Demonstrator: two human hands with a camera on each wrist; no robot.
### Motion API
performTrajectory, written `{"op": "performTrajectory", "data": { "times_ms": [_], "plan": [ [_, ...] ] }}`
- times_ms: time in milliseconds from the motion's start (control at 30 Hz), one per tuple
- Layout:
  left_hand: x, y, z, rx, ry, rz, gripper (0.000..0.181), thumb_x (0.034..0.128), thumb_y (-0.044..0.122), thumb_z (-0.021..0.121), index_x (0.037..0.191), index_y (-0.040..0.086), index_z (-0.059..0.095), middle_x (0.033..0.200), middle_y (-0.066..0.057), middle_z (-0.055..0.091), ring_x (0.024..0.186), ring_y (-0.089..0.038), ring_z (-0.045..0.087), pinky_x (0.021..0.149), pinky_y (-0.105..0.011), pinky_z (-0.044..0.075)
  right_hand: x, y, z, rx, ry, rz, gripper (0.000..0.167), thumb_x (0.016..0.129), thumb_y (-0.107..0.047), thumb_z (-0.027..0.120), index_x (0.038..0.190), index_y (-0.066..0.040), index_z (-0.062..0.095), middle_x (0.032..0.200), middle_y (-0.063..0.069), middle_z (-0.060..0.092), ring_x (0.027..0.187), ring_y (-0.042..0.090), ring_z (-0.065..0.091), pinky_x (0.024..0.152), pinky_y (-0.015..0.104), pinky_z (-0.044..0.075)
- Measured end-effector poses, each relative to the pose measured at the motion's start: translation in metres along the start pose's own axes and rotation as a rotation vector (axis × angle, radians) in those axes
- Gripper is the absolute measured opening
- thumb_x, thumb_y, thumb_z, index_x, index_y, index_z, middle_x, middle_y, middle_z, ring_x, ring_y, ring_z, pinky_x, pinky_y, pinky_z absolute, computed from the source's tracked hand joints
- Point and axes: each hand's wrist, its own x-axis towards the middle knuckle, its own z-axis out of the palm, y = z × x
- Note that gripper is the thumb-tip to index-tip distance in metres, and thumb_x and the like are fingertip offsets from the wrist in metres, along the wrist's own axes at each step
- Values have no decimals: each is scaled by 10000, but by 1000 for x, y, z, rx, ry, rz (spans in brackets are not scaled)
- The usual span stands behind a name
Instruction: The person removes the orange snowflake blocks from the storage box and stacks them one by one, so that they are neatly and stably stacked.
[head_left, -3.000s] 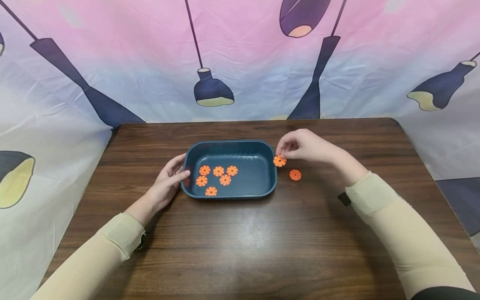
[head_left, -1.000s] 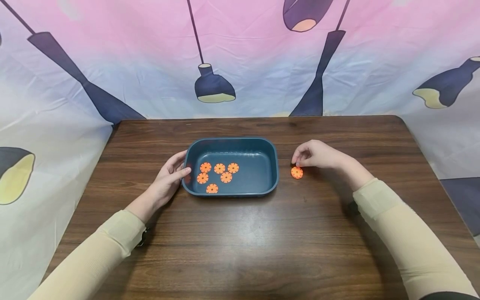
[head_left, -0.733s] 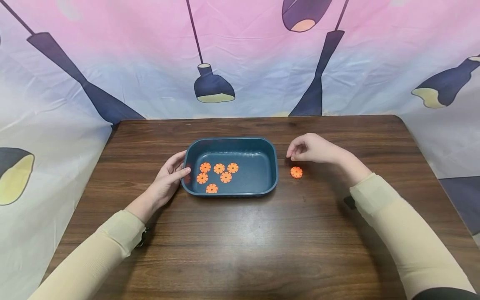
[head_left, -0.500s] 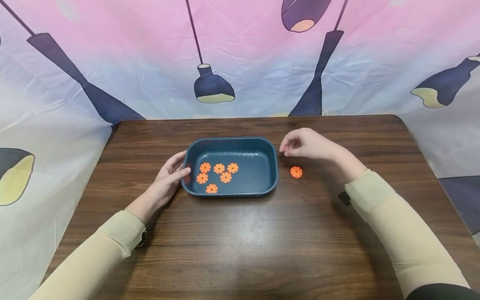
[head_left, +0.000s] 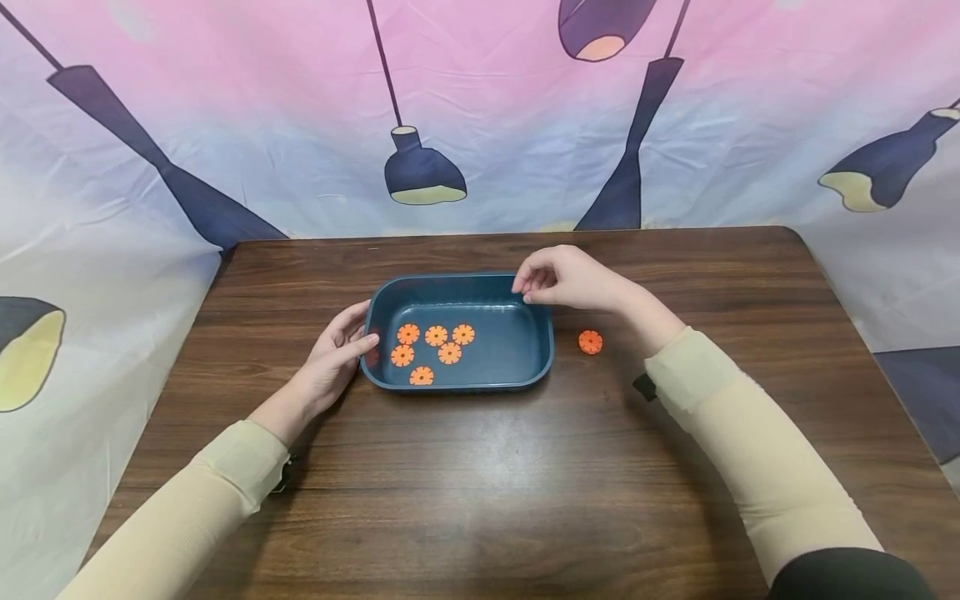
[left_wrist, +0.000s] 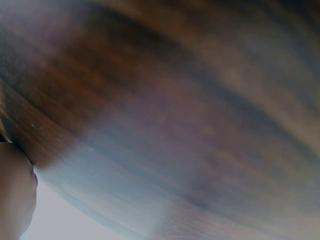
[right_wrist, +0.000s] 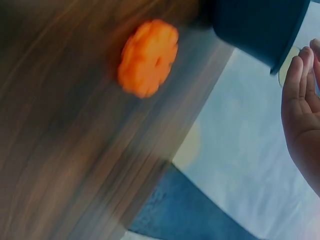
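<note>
In the head view, my left hand (head_left: 331,358) grips the left end of a dark blue rectangular tray (head_left: 457,387), thumb over the rim. Several flat orange notched discs (head_left: 450,353) lie in the tray's left half. My right hand (head_left: 570,277) hovers over the tray's back right corner, its fingers loosely bent and no disc visible between them. On the table right of the tray lies an orange notched disc (head_left: 590,342), which looks thick in the right wrist view, perhaps stacked. The left wrist view shows mostly blurred wood and part of a hand (left_wrist: 16,192).
Everything stands on a dark wood-grain table (head_left: 480,492). Behind it hangs a cloth backdrop (head_left: 510,183) printed with lamps. A black band or device (head_left: 645,386) shows beneath the right cuff.
Three seconds ago my right hand pinched an orange disc by the tray's right rim. It then reached the disc on the table, and has since moved left over the tray without a visible disc.
</note>
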Motion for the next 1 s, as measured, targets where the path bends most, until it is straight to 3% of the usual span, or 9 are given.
{"op": "performTrajectory", "data": {
  "times_ms": [667,1000],
  "plan": [
    [0,0,0,5,6,0,438,1058,20,586,1435,239,550,1367,127,612,1274,-27,569,1034,-141,485,39,-10,47,33,-103,-46,168,961,4,738,1127,13,762,1098,184,757,935,224,700,873,342,593],
    [-1,1,1,10,11,-10,439,1059,25,585,1438,243,541,1368,133,606,1271,-18,567,1031,-138,482,51,-9,61,22,-138,-41,174,951,9,754,1123,-12,768,1102,143,752,956,220,705,880,315,599]
  ]
}}
